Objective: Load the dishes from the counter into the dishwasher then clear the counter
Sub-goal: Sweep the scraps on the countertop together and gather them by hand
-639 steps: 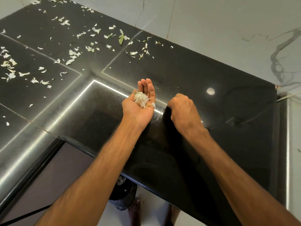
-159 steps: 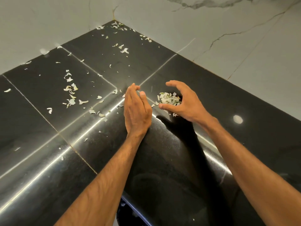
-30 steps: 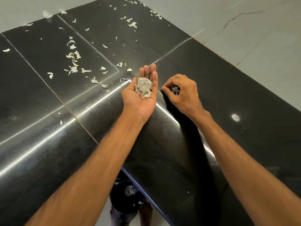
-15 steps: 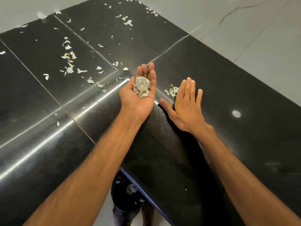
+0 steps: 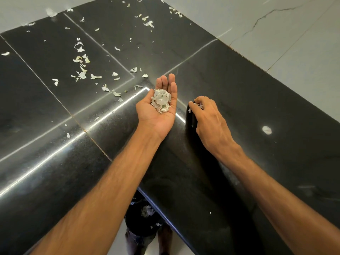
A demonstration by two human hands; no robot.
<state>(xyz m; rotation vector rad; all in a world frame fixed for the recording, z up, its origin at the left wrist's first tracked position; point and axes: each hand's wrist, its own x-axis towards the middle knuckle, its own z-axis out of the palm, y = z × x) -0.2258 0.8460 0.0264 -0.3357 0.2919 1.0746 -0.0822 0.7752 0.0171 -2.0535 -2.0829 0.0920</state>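
My left hand [image 5: 156, 109] lies palm up over the black stone counter [image 5: 257, 100], cupping a small heap of pale vegetable scraps [image 5: 161, 100]. Just right of it, my right hand [image 5: 207, 118] rests knuckles up on the counter with its fingertips pinched on a few more white scraps [image 5: 196, 105]. Many loose scraps [image 5: 81, 70] lie scattered over the counter's left and far parts.
A grey marble wall [image 5: 285, 24] borders the counter at the back and right. Below the counter's inner edge stands a dark bin [image 5: 143, 216] with scraps in it, on a pale floor. A bright light reflection [image 5: 266, 130] shows on the right stretch of counter.
Half a second ago my right hand lay flat and spread beside a little pile; now its fingers have curled in and pinched that pile. My left hand has kept its cupped heap.
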